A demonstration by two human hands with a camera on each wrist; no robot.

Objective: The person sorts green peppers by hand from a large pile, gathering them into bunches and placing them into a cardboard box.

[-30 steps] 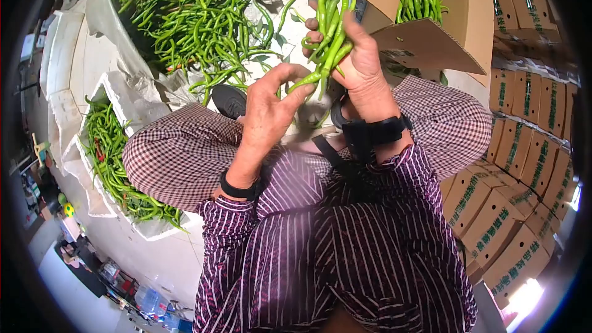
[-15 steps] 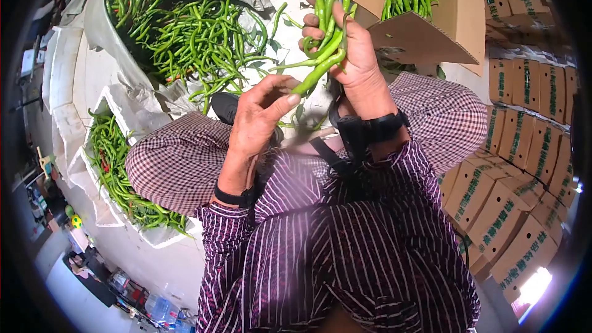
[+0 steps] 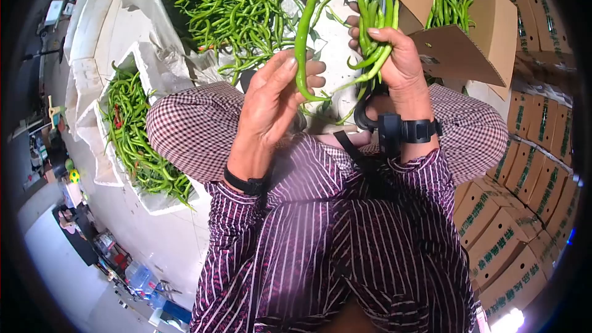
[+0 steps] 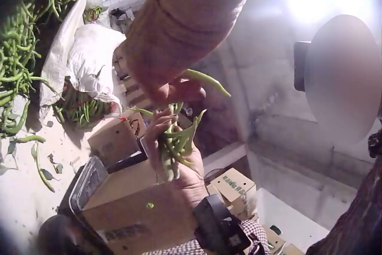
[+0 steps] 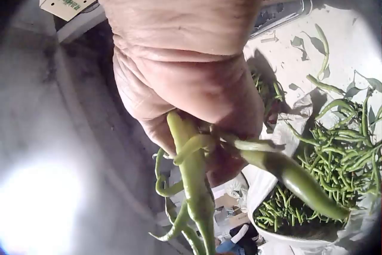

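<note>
My left hand (image 3: 271, 92) holds one long, curved green chili pepper (image 3: 301, 40) upright between thumb and fingers, its lower tip hooking toward the right. To its right, my right hand (image 3: 402, 55) grips a bunch of green chili peppers (image 3: 365, 9), the thumb laid across them and their ends sticking out above and below. In the left wrist view the bunch (image 4: 171, 150) shows in the right hand, just below the left. Seen from the right wrist, several peppers (image 5: 197, 189) hang out of the fist; the palm hides their other ends.
A large pale sack (image 3: 139, 0) spills green peppers (image 3: 240, 21) onto the floor ahead. A white foam box (image 3: 148, 65) of peppers stands at the left knee. At the upper right an open cardboard box (image 3: 496, 31) holds peppers. Stacked cartons (image 3: 493, 246) line the right side.
My left hand was pinching the end of a pepper at the bunch; now it holds a single pepper upright, apart from the bunch. The right hand keeps its grip. The head view has shifted.
</note>
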